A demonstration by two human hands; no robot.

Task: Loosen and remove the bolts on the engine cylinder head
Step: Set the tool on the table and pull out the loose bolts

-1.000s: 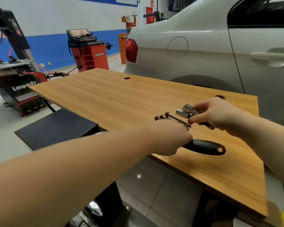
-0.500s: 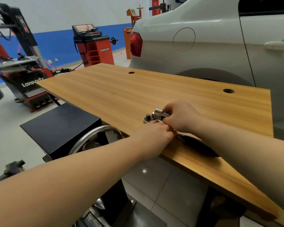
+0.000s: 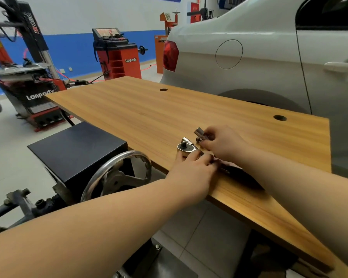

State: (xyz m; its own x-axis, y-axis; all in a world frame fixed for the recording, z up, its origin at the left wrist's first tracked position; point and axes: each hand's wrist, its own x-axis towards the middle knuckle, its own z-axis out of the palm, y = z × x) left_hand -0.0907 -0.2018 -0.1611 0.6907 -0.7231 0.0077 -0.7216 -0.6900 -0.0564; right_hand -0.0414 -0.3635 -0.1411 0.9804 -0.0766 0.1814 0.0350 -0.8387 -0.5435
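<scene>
A ratchet wrench lies on the wooden table (image 3: pixel 141 115) near its front edge, its chrome head (image 3: pixel 184 147) showing the square drive and its black handle (image 3: pixel 243 174) running right under my forearm. My left hand (image 3: pixel 193 173) grips the wrench just behind the head. My right hand (image 3: pixel 222 144) pinches a silver socket (image 3: pixel 200 131) just right of the wrench head. The bolts and the cylinder head are not visible.
A black box (image 3: pixel 76 149) and a metal handwheel (image 3: pixel 119 173) on a stand sit left of the table front. A white car (image 3: pixel 259 57) stands behind the table. Red tyre machines (image 3: pixel 117 55) line the blue wall at the back left.
The loose bolts seen on the table earlier are no longer visible. My left hand slid up the handle to just behind the head, and my right hand brought the socket close to it.
</scene>
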